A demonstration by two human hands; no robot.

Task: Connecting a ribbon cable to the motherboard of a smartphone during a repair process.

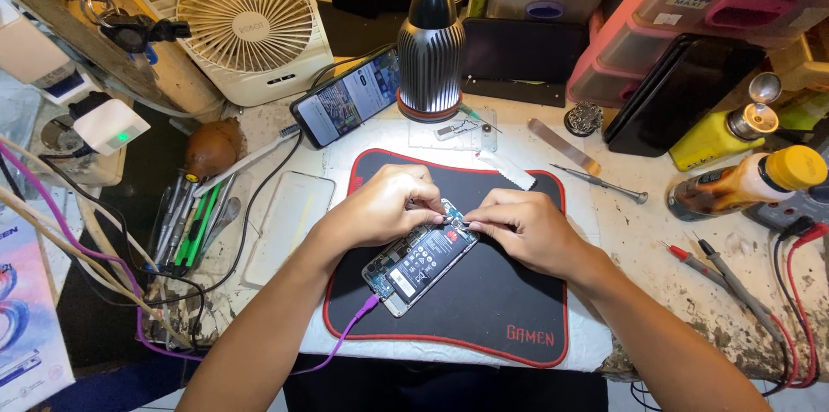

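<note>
Both forearms come up from the near edge and meet over one opened phone [420, 261], its back cover off and its battery showing. One left hand [380, 205] curls narrowly with fingertips pinched at the phone's far end; one right hand [522, 224] does the same from the other side, thumb and forefinger closed on something too small to make out there. The phone lies flat near the middle of one black mat with a red border [509, 304], its long axis running diagonally, the far end pointing up and right, the near end pointing down and left where one purple cable [345, 334] plugs in. Left of the mat lies one white rectangular cover [289, 226], and farther left a bundle of hand tools [190, 222]. Beyond the mat stand one lamp [430, 41], one lit phone [347, 99] leaning beside it, and one white fan [246, 19]. Right of the mat lie one screwdriver [600, 183], two yellow-capped bottles [747, 157], and two red-and-black probes [708, 261].
</note>
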